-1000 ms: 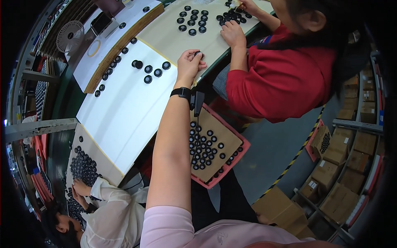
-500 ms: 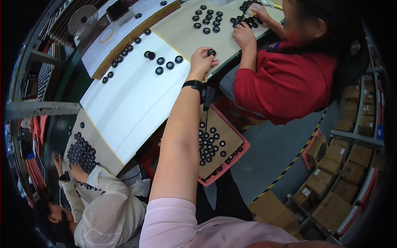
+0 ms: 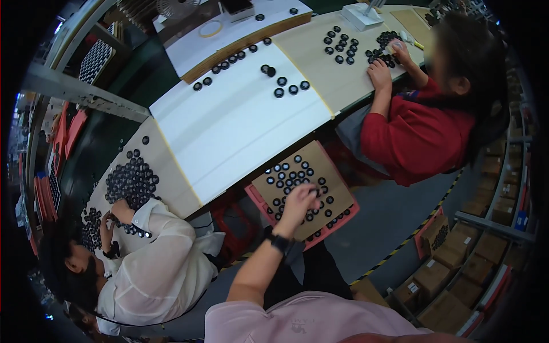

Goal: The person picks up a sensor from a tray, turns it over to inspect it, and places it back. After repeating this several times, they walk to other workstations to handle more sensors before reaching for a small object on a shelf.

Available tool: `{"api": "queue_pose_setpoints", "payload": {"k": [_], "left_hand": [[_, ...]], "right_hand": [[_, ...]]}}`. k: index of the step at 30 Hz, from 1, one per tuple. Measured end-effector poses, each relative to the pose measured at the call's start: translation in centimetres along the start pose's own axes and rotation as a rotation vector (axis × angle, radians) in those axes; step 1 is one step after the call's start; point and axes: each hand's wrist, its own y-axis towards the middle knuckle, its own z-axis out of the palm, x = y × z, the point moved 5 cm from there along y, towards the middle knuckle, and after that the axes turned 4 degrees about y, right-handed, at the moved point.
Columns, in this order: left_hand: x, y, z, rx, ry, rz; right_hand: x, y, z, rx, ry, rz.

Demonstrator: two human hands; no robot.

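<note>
My left hand (image 3: 301, 201), a dark watch on its wrist, is over a cardboard sheet (image 3: 341, 198) in a pink crate (image 3: 355, 207). Its fingers are curled and partly blurred. A small black round part (image 3: 314, 193) shows between the fingertips. Spread on the cardboard around and under the hand are several more black round parts (image 3: 298, 159) with pale centres. A few others lie lower, along the crate's rim. My right hand is not in the picture.
A white-topped table (image 3: 229, 137) beyond the crate carries several black parts near a wooden ledge (image 3: 246, 48). A co-worker in red (image 3: 412, 137) handles parts at the right; another in white (image 3: 154, 257) sits by a big heap (image 3: 131, 180) at the left. Shelves hold cardboard boxes (image 3: 432, 277).
My left hand has come back from the table edge near the red-clothed co-worker, where it held a black round part, down to the crate. The view has shifted, showing more of the crate.
</note>
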Motion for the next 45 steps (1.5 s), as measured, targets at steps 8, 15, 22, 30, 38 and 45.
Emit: {"api": "queue_pose_setpoints", "payload": {"k": [8, 15, 22, 30, 38, 45], "left_hand": [[3.2, -12.4, -11.6, -0.289, -0.259, -0.197], [-11.1, -6.8, -11.7, -0.213, -0.088, 0.131], [-14.9, -10.8, -7.5, -0.157, 0.143, 0.249], [9.3, -29.2, -14.5, -0.555, 0.718, 0.033], [15.6, -46.5, -7.3, -1.037, -0.029, 0.128], [11.3, -53.5, -5.4, -1.014, -0.205, 0.453]], "right_hand": [[-8.5, 10.5, 2.3, 0.109, -0.155, 0.071], [3.8, 4.0, 1.6, -0.183, -0.302, -0.138], [8.9, 2.1, -1.0, -0.346, -0.544, -0.201], [13.1, 3.4, -6.4, -0.027, -0.425, -0.645], [8.1, 6.4, -10.5, 0.156, -0.85, -0.57], [9.1, 11.3, -7.9, 0.217, -1.239, -0.85]]}}
